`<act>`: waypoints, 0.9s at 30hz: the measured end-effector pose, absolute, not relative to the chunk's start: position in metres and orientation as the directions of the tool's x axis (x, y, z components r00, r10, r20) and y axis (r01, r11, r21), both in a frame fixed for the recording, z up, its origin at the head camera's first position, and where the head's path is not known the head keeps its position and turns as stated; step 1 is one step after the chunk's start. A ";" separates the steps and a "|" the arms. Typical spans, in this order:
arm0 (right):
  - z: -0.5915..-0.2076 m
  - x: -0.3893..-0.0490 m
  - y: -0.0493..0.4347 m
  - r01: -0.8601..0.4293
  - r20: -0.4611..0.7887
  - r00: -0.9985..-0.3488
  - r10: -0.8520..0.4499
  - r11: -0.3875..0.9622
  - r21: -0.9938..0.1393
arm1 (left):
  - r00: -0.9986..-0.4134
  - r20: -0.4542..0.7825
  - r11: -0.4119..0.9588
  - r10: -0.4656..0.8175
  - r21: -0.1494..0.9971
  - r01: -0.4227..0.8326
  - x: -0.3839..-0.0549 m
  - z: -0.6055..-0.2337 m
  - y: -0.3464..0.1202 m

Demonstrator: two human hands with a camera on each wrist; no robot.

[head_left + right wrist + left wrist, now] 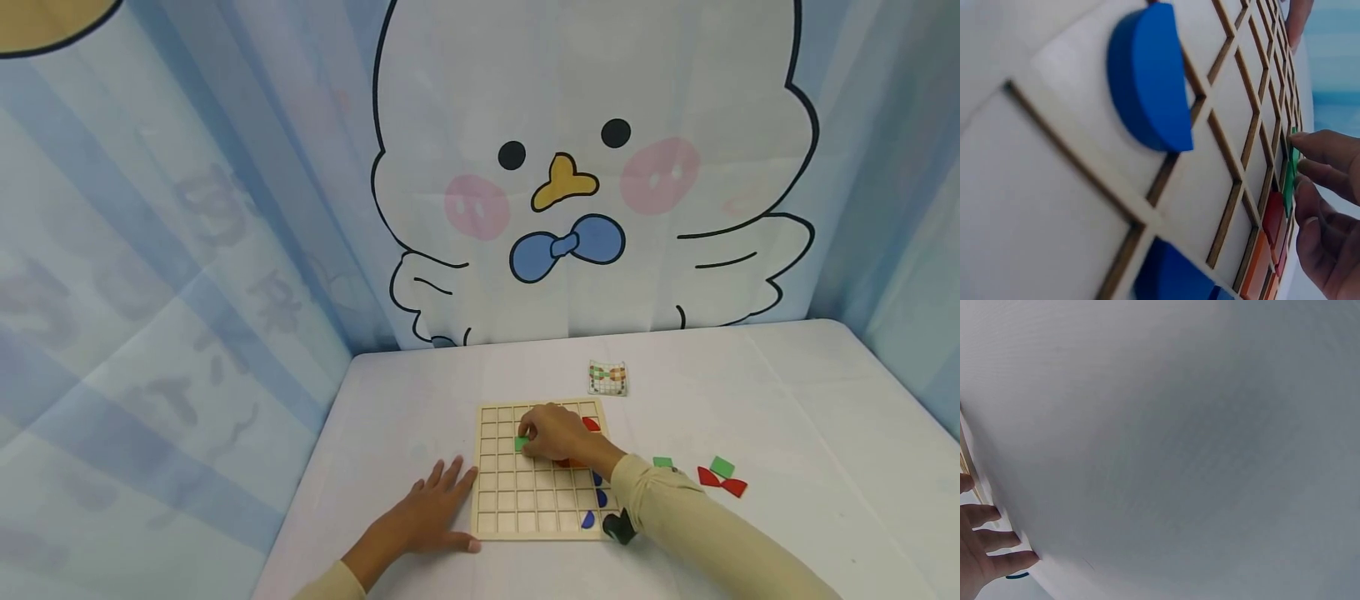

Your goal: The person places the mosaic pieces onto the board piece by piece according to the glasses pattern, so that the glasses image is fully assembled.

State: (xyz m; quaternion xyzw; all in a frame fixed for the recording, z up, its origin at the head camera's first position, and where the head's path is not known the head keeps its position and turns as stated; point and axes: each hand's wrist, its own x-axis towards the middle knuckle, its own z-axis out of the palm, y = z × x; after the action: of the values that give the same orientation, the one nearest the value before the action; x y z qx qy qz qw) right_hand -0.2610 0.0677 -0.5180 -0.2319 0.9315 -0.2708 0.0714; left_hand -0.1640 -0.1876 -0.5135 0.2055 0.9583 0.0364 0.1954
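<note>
A wooden grid board point(506, 500) lies on the table, divided into many square cells. Over its upper middle, my right hand point(558, 432) pinches a green square block point(521, 444) at one of the cells. In the right wrist view, fingertips are right at the green block point(1295, 153), beside another green piece point(1288, 187), a red piece point(1274, 212) and an orange piece point(1256, 265). Blue half-round blocks point(1150, 78) sit on the board's near right part. My left hand point(429, 515) rests flat with spread fingers, fingertips at the board's left edge.
Right of the board lie loose green squares point(722, 467) and red pieces point(733, 487), partly near the right sleeve. A small printed pattern card point(607, 379) is behind the board. A curtain with a cartoon bird point(570, 292) hangs behind the white table point(780, 392).
</note>
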 end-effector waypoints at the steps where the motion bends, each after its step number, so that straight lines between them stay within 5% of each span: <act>1: -0.518 -0.260 0.068 -0.395 -0.007 -0.881 -0.472 0.745 -0.537 | -0.839 -0.361 0.913 0.407 0.150 0.378 -0.164 -0.514 -0.187; 13: -0.513 -0.257 0.112 -0.472 0.055 -0.782 -0.621 0.532 -0.703 | -0.840 -0.361 0.914 0.405 0.151 0.376 -0.165 -0.517 -0.187; 27: -0.515 -0.233 0.201 -0.309 -0.068 -0.867 -0.493 0.642 -0.702 | -0.841 -0.363 0.916 0.401 0.148 0.373 -0.165 -0.516 -0.188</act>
State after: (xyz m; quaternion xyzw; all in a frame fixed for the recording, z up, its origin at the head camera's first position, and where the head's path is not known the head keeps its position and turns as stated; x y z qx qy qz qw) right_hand -0.2330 0.2006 -0.5146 -0.2236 0.8969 -0.3595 0.1277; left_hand -0.1650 -0.1879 -0.5163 0.2017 0.9588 0.0357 0.1967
